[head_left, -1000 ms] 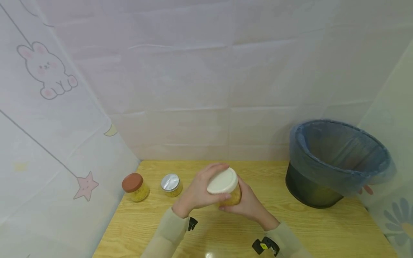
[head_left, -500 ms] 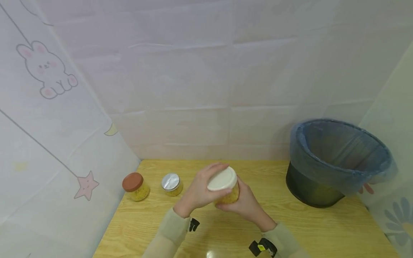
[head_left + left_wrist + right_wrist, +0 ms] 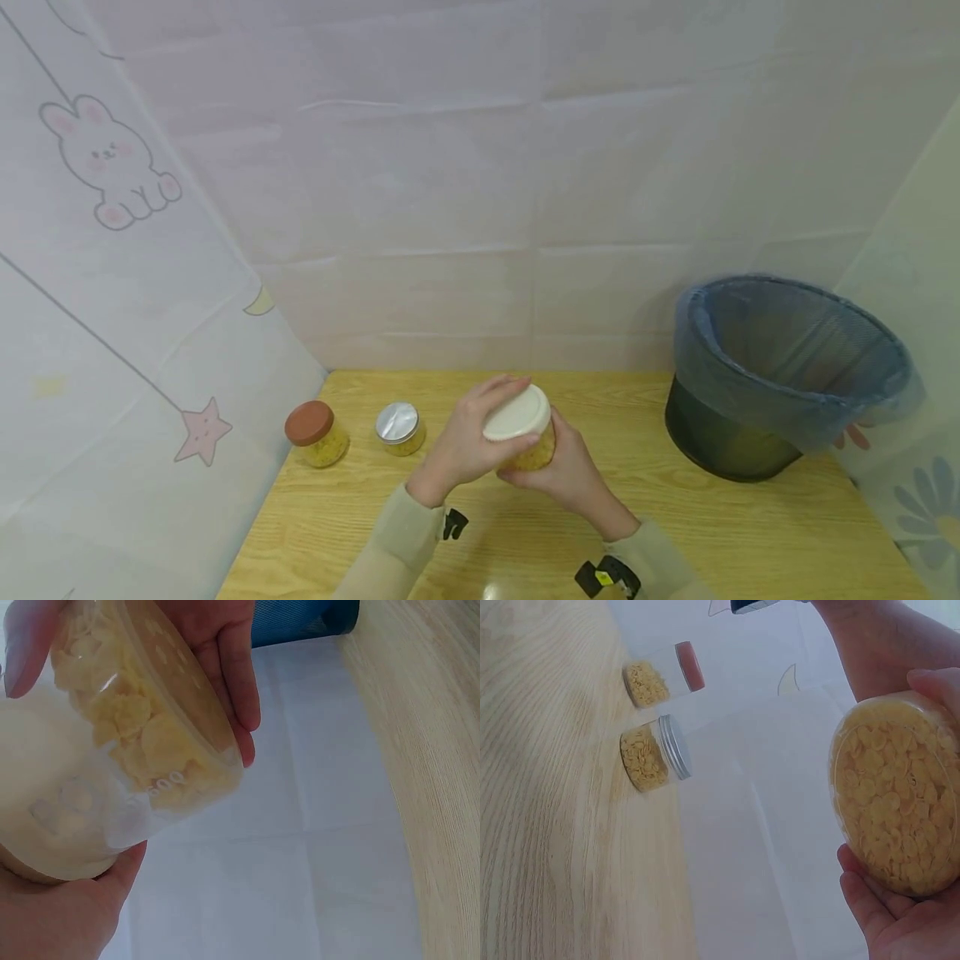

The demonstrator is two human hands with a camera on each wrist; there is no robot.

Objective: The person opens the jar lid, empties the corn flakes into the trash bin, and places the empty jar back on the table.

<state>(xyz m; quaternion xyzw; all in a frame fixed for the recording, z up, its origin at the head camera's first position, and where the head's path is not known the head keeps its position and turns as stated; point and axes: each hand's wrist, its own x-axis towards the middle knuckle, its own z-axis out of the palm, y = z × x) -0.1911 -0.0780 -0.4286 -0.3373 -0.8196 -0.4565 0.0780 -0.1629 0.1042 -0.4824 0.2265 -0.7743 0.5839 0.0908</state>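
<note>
My left hand (image 3: pixel 463 437) grips the cream-white lid (image 3: pixel 519 414) of a clear jar (image 3: pixel 538 455), its fingers and thumb at opposite sides of the rim. The jar is tilted above the table, and pale yellow flakes fill part of it. From the right, my right hand (image 3: pixel 573 477) holds the jar's body near its lower end. In the left wrist view the flakes (image 3: pixel 142 727) lie toward the base, beneath a bare stretch of clear wall. The right wrist view faces the round jar bottom (image 3: pixel 896 799). Lid and jar are together.
Left of my hands stand a silver-lidded jar (image 3: pixel 398 429) and a red-brown-lidded jar (image 3: pixel 317 435), both holding yellow flakes. A dark bin (image 3: pixel 720 433) with a blue liner stands at the right back of the wooden table (image 3: pixel 750 542). Printed sheeting surrounds the table.
The jar's body and my right hand have shifted slightly left and up. My left hand has stayed on the lid with a small upward shift. The other jars have not moved.
</note>
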